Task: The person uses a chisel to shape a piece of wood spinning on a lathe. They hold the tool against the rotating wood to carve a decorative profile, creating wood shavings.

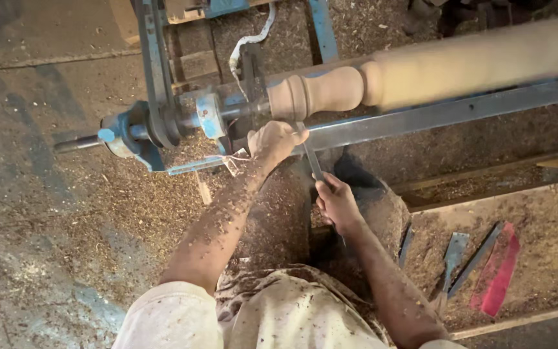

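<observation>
A long pale wooden spindle [421, 71] is mounted in a blue metal lathe [163, 123] and looks blurred from turning. Its left end has rounded beads cut into it. My left hand [274, 142] rests on the blue tool rail [434, 113] and pinches the front of a narrow metal chisel [309, 154], whose tip meets the wood near the beads. My right hand [337, 203] grips the chisel's rear end, lower and closer to me. Both forearms are speckled with wood chips.
Sawdust and shavings cover the concrete floor [53, 213] and the lathe bed. At lower right a dusty wooden board [550, 258] carries spare flat chisels [453, 255] and a red strip [498, 271]. My chip-covered light shirt [279, 317] fills the bottom.
</observation>
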